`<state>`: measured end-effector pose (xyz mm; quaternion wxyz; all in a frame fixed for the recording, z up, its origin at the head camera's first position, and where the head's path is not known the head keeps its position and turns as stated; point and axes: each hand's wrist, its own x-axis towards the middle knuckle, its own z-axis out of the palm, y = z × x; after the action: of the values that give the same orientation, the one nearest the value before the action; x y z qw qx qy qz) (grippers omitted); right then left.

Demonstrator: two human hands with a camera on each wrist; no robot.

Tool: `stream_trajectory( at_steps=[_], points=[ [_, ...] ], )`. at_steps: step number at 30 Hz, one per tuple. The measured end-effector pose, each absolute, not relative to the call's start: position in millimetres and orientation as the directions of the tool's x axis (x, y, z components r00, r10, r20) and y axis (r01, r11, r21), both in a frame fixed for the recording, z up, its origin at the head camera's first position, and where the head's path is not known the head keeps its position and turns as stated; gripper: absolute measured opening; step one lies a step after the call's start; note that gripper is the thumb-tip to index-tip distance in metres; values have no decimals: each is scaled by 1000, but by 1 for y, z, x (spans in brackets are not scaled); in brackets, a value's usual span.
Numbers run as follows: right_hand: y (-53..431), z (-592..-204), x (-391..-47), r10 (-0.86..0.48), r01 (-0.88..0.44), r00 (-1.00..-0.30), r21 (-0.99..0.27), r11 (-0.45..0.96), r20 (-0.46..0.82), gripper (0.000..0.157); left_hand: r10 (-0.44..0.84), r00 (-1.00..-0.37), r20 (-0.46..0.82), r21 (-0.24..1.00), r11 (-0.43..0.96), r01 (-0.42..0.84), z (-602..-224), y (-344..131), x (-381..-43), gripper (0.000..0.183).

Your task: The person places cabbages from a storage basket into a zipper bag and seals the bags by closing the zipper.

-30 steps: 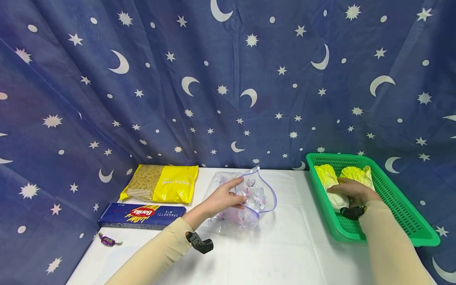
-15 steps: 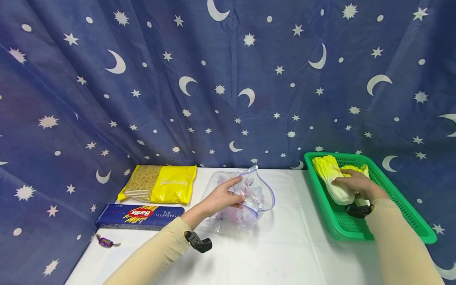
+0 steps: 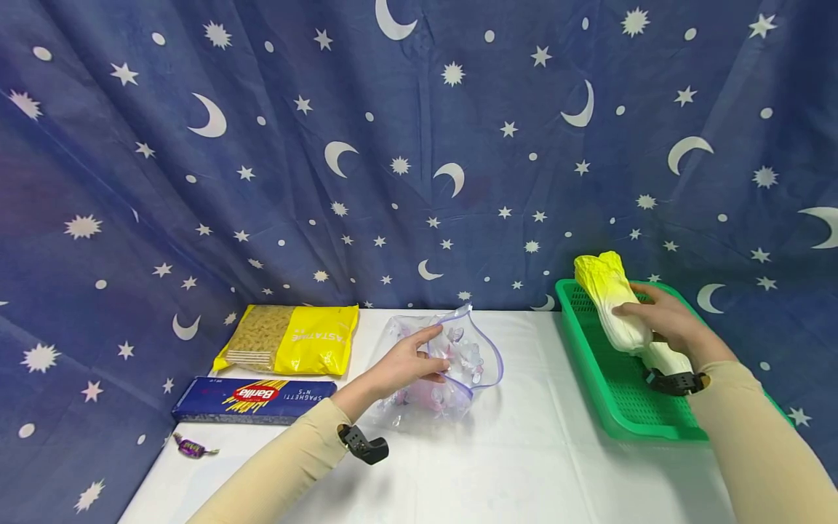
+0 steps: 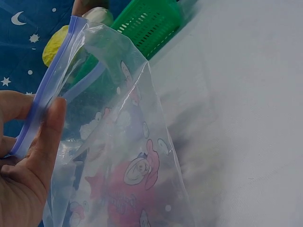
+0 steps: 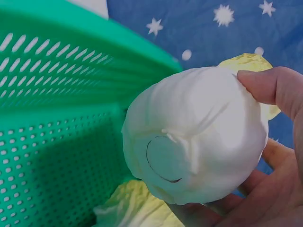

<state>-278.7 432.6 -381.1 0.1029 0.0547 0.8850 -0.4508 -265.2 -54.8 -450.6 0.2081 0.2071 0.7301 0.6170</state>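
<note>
My right hand [image 3: 674, 324] grips a napa cabbage [image 3: 609, 302], white at its base and yellow at the leaves, tilted above the green basket [image 3: 592, 378]. In the right wrist view the cabbage's round white base [image 5: 199, 132] faces the camera, thumb on one side and fingers beneath. A second cabbage [image 3: 664, 358] lies in the basket, partly hidden by the hand. My left hand [image 3: 409, 364] pinches the edge of a clear zip bag [image 3: 425, 404] with a purple seal and pink cartoon prints. The bag's mouth gapes toward the right; in the left wrist view thumb and fingers hold the purple strip [image 4: 35, 116].
Left of the bag lie a yellow pasta packet [image 3: 294, 338] and a blue spaghetti box [image 3: 255, 400]. A purple wrapped candy [image 3: 193, 447] is near the table's left edge. A blue curtain [image 3: 393, 182] with moons and stars hangs behind the white table [image 3: 497, 466].
The right hand has lifted one cabbage up from the basket floor to above its rim, with its leaf end rising. The left hand keeps its hold on the bag.
</note>
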Motion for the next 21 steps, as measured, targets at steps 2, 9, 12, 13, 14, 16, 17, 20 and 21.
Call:
stream_trajectory(
  at_steps=[2,9,12,13,14,16,17,20,21],
  points=[
    [428,-376,-277,-6,180,-974,-789,587,-226,102,558,-828,-53,986,161,45,-451,-55,-266,81],
    [408,-367,-272,-52,138,-978,-812,568,-203,100,557,-828,-67,985,171,35,-452,-55,-267,83],
    [398,-366,-274,-74,131,-976,-828,546,-203,101,554,-830,-70,985,170,31,-452,-55,-268,85],
    [394,-365,-274,-87,127,-975,-834,537,-204,101,552,-831,-71,985,169,28,-452,-55,-268,85],
    [389,-363,-274,-100,123,-974,-841,528,-205,100,550,-832,-73,986,167,24,-452,-55,-268,85],
    [381,-361,-274,-128,111,-971,-854,508,-203,100,547,-834,-74,986,164,20,-452,-55,-268,85],
    [378,-361,-274,-145,102,-969,-861,499,-199,100,547,-834,-75,986,163,19,-452,-55,-268,85],
    [369,-361,-275,-186,82,-964,-877,473,-191,99,548,-833,-75,987,160,17,-452,-54,-268,85],
    [367,-362,-275,-198,78,-962,-881,467,-190,99,549,-832,-75,987,161,16,-452,-54,-268,85]
  ],
)
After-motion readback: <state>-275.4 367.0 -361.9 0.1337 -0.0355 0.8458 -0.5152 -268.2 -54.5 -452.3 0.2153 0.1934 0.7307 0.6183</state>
